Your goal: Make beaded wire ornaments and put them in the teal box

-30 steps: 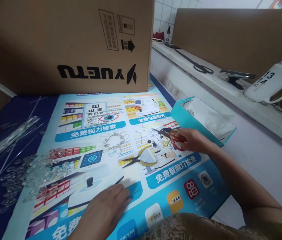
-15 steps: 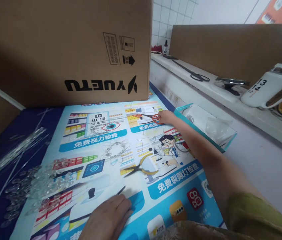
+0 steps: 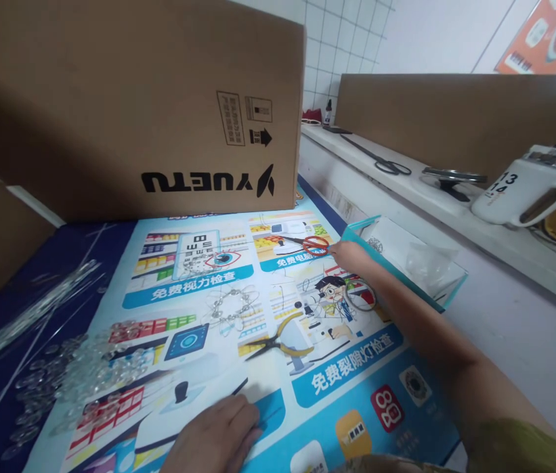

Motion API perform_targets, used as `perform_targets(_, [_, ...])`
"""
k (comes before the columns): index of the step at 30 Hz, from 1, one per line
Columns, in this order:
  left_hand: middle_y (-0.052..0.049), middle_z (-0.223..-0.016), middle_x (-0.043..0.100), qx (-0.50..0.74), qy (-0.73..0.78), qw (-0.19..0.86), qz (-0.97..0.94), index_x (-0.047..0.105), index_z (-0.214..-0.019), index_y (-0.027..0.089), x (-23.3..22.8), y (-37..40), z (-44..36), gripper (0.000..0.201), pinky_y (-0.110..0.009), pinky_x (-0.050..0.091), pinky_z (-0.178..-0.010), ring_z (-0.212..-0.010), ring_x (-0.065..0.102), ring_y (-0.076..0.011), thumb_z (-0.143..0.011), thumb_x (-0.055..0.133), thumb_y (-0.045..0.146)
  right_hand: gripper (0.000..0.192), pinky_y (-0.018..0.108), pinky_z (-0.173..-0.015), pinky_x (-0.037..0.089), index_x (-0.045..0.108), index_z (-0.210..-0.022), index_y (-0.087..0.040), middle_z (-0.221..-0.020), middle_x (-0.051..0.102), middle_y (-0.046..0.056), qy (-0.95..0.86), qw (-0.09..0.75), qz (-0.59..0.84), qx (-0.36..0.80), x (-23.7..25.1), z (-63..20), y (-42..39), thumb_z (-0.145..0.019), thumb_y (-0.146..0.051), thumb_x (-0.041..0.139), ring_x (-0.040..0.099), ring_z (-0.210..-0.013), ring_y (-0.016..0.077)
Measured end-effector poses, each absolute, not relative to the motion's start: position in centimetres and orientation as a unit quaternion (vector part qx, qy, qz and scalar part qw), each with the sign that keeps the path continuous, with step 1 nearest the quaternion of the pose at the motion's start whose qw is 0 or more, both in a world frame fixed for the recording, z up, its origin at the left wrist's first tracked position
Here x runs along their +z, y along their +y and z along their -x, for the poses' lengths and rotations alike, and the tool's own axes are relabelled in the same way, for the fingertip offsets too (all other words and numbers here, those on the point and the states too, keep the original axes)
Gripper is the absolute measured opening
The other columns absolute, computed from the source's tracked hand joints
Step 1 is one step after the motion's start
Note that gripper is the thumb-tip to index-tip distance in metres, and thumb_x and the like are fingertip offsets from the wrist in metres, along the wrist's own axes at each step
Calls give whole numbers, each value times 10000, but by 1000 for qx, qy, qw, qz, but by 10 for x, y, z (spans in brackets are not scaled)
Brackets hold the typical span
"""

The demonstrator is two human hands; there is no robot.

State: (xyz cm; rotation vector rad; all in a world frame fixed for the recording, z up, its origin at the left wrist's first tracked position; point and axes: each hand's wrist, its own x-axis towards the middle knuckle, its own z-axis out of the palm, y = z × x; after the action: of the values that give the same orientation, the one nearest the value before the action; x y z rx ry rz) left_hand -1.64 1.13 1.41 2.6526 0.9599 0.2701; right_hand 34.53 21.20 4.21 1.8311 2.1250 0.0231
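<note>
My right hand (image 3: pixel 349 255) has let go of the red scissors (image 3: pixel 307 244), now lying just beyond its loose fingertips, while my left hand (image 3: pixel 218 437) stays flat on the poster-covered surface (image 3: pixel 356 368), yellow pliers (image 3: pixel 278 338) between them, cardboard box (image 3: pixel 134 112) beyond.

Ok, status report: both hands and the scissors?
Right hand open beside red scissors, lying on poster. Left hand flat, near edge. Yellow pliers between.

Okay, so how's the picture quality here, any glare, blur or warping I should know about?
Head view: wide-lens warping bows the cardboard box and the ledge; soft glare whitens the poster near the left hand; the clear beads smear into haze; the right hand by the red scissors is slightly soft.
</note>
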Motion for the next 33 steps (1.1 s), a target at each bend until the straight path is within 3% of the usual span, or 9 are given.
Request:
perform_targets(7, [-15, -758, 610, 73, 338, 171, -923, 558, -782, 216, 16, 10, 16, 196, -238, 481, -620, -707, 595, -157, -871, 389, 264, 289, 367, -779, 467, 521, -1085, -134, -1078, 541, 84, 753, 148, -640, 43, 27, -353, 160, -855, -307, 487, 546, -918, 173])
perform_targets(12, [-28, -790, 599, 34, 349, 202, -914, 557, -812, 223, 11, 10, 17, 244, -278, 475, -641, -740, 584, -178, -888, 343, 312, 210, 308, -808, 398, 598, -968, -87, -999, 591, 149, 776, 100, -621, 51, 41, -343, 122, -843, -157, 444, 523, -958, 208])
perform_targets(16, [-32, -805, 590, 14, 355, 217, -909, 553, -833, 227, 11, 10, 19, 256, -298, 467, -677, -766, 572, -183, -897, 324, 324, 251, 301, -837, 352, 604, -996, -138, -981, 598, 115, 801, 79, -592, 40, 47, -329, 79, -851, -157, 401, 499, -962, 195])
perform_targets(25, [-38, -812, 582, 0, 361, 213, -908, 545, -845, 227, 12, 8, 19, 265, -308, 453, -685, -777, 557, -190, -906, 310, 332, 346, 353, -805, 389, 516, -1158, -161, -1008, 554, 112, 836, -16, -548, 24, 29, -321, 12, -833, -119, 402, 453, -975, 226])
perform_targets(33, [-35, -808, 583, 4, 361, 212, -908, 555, -834, 228, 13, 9, 19, 258, -305, 452, -670, -766, 562, -192, -900, 327, 329, 233, 336, -809, 397, 619, -965, -169, -903, 606, 86, 804, -80, -587, 42, 33, -339, 12, -863, -215, 415, 509, -904, 200])
